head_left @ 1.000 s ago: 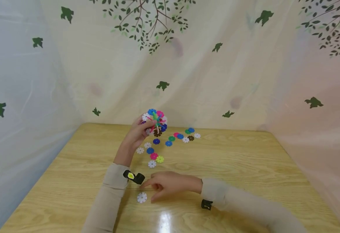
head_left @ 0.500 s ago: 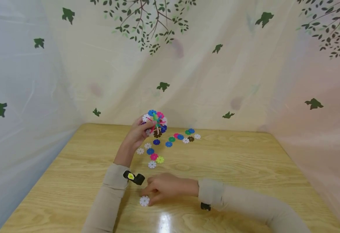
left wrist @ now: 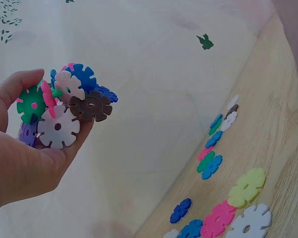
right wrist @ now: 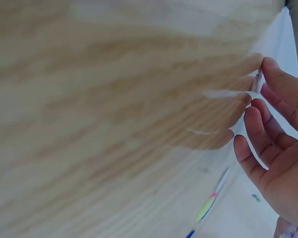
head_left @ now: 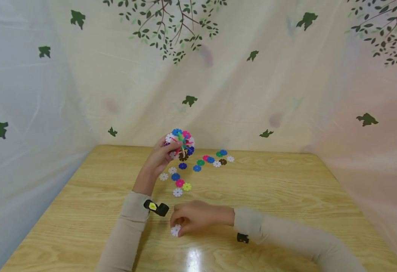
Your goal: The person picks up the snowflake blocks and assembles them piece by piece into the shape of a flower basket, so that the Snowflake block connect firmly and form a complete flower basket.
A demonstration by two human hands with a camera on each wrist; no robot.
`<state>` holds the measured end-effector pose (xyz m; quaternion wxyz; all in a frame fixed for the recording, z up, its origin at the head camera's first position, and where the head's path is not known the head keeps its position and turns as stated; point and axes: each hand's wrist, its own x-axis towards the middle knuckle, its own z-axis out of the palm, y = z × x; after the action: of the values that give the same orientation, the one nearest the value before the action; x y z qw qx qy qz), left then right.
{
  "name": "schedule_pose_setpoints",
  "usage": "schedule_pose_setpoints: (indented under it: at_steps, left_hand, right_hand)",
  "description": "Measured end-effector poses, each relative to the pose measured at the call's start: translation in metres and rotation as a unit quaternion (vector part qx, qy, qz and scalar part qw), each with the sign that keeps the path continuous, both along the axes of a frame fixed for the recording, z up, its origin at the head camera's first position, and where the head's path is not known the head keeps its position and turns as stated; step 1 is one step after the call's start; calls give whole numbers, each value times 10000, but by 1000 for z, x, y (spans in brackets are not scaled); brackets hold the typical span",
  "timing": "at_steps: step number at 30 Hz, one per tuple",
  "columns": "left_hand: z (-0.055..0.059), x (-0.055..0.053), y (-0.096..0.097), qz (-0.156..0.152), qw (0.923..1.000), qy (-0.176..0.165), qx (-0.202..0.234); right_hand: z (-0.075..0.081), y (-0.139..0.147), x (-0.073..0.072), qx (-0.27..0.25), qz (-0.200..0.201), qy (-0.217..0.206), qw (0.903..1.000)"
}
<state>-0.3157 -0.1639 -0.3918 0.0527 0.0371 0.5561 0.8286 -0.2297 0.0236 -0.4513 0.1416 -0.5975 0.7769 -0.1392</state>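
Observation:
My left hand (head_left: 157,158) is raised above the far part of the table and grips a ball-like cluster of interlocking snowflake discs (left wrist: 58,127). White, brown, blue, green, pink and purple discs show in it, and the thumb lies over its near side in the head view. Low over the table's front part, my right hand (head_left: 198,216) pinches a single white snowflake disc (head_left: 176,230) between thumb and index finger. That disc appears edge-on in the right wrist view, its white edge (right wrist: 258,82) between the fingertips.
Loose snowflake discs lie scattered on the wooden table (head_left: 270,196): a pink disc (head_left: 180,183), a yellow disc (head_left: 186,187), a white disc (head_left: 177,192) and several others stretching to the back right. A printed cloth (head_left: 232,87) hangs behind the table and at both sides.
My right hand has closed its fingers on the white disc, which has shifted right from where it lay flat. The left hand holds the cluster in much the same place.

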Motion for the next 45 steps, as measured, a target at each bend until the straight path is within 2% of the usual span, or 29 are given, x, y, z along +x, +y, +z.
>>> schedule_pose_setpoints:
  at_steps: [9,14,18,21,25,27,29,32,36,40,42,45]
  left_hand:
    - [0,-2,-2,-3,10000,-23,-61]
    - [0,-2,-4,-49,9999,36,-118]
    - [0,-2,-3,-49,9998,67,-165]
    - [-2,-2,-3,-79,9998,66,-181]
    - [-4,-2,1,-104,9997,65,-220]
    - [-4,-3,3,-83,9996,46,-257]
    - [-5,-3,6,-46,9995,-4,-325]
    - [-6,-3,12,-33,9989,-96,-456]
    - [-8,-2,19,-100,9980,-140,-607]
    - [-10,-2,26,-182,9959,-16,-887]
    - [-11,-1,28,-191,9941,43,-1064]
    - [-12,-2,29,-167,9918,107,-1266]
  right_hand:
    - [-3,15,-22,-44,-640,-808,9947]
    - [-2,21,-41,-246,-927,-1136,9889]
    - [2,27,-58,-476,-973,-1279,9859]
    - [14,34,-71,-736,-934,-1255,9849]
    - [45,47,-84,-1390,-1212,-1170,9759]
    - [62,54,-89,-1861,-1526,-1145,9638]
    - [75,59,-92,-2353,-1880,-1122,9469]
    - [84,65,-97,-2942,-2430,-1046,9184]
    - [83,68,-100,-3636,-3015,-974,8760]
    - [76,68,-103,-4310,-3237,-1122,8348]
    - [73,67,-104,-4534,-3265,-1158,8213]
    - [70,64,-105,-4705,-3229,-1151,8131]
